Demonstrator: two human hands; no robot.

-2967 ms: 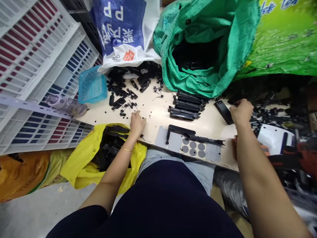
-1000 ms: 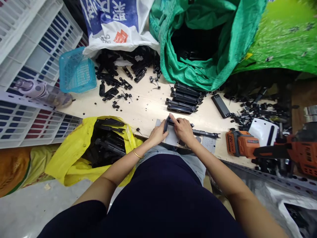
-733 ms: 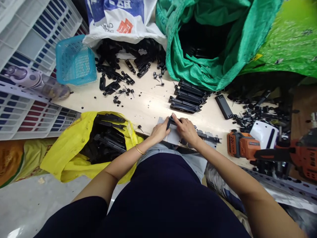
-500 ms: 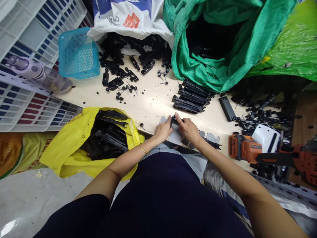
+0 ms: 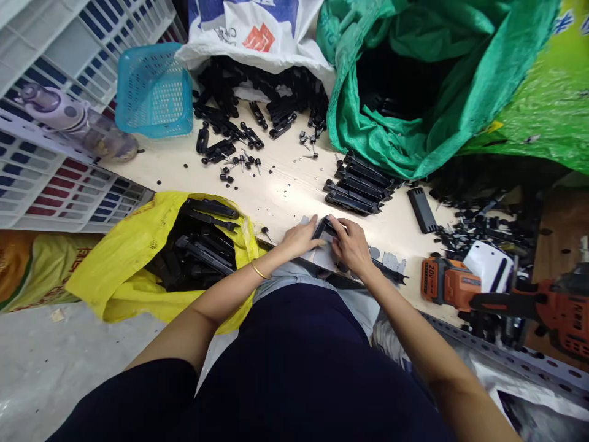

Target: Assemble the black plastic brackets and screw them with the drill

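Note:
Between my two hands is a small black plastic part, held over a grey pad at the table's front edge. My left hand has its fingers closed on the part's left end. My right hand pinches the other end, thumb and forefinger on top. Just beyond my hands lies a row of long black plastic parts, side by side. Another long black part sticks out to the right of my right wrist. Finer detail of the held part is covered by my fingers.
To the left, a yellow bag holds long black parts. Behind are a blue basket, a white sack spilling black pieces and a green sack. An orange power tool, its battery end and loose screws stand right.
The camera view has shifted slightly. The black part between my hands now shows more of its angled shape, and my left fingers lie flatter along it.

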